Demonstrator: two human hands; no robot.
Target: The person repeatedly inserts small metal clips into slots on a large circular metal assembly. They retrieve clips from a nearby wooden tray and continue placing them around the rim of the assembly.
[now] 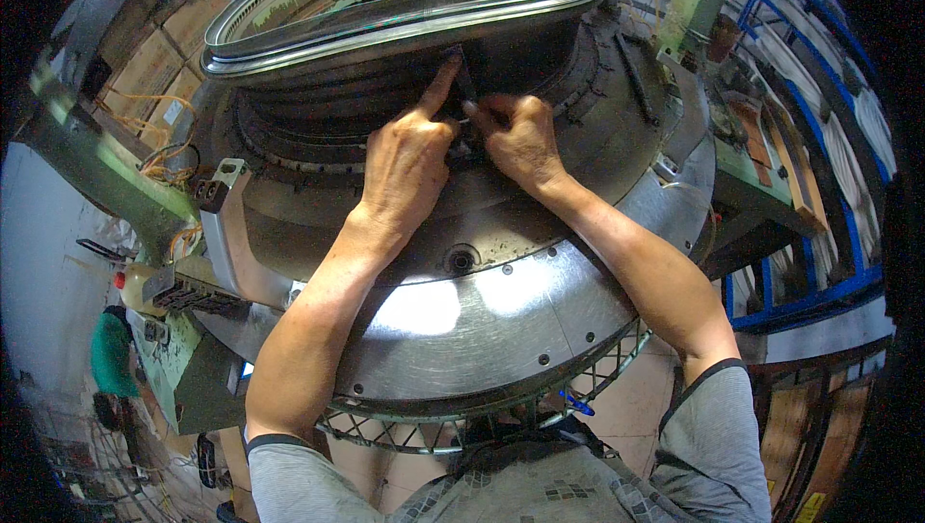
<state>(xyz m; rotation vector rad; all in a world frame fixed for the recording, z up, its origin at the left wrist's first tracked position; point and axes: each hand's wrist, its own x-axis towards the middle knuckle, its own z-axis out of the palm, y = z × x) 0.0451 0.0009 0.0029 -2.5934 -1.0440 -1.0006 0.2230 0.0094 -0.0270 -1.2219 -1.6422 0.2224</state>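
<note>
In front of me is a large round machine, like a circular knitting machine, with a raised shiny metal ring [405, 34] over a dark cylinder wall [318, 107]. My left hand [409, 152] is against the wall's front. Its index finger is stretched up to a narrow dark strip [463, 75] just below the ring, while the other fingers curl in. To its right, my right hand [525, 136] pinches thumb and fingers together at the strip's lower end. Whatever lies in that pinch is too small and dark to make out.
A broad polished metal rim [482, 340] curves round the machine's near side. A metal bracket [231, 234] stands at left, near a green machine leg [125, 176]. At right is a blue rack [853, 205] with white material. A person in green [114, 354] is at far left.
</note>
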